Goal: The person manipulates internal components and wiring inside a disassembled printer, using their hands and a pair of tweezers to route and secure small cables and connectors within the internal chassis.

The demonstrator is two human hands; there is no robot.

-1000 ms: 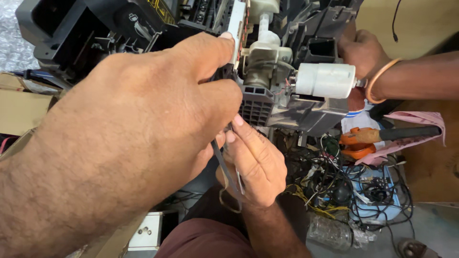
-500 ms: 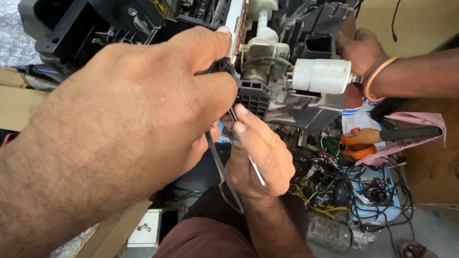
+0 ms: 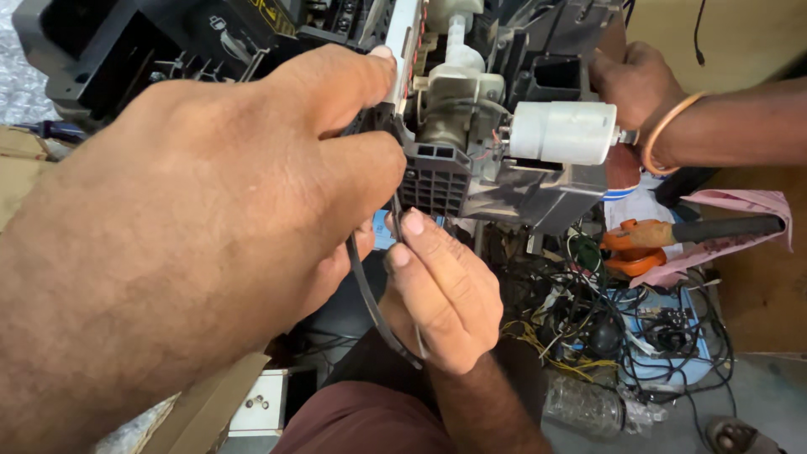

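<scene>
I pinch my left hand point(image 3: 252, 193) closed on the thin black belt point(image 3: 370, 294) at the grey mechanism point(image 3: 471, 168), while my right hand point(image 3: 445, 294) below it grips the belt's loop, keeping it taut, and another person's hand point(image 3: 635, 80) steadies the far side.

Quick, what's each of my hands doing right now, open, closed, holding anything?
Left hand: closed, fingers gripping the edge of the grey machine part.
Right hand: closed, pinching the thin black belt below it.

Matt black rubber belt point(image 3: 370, 294)
</scene>
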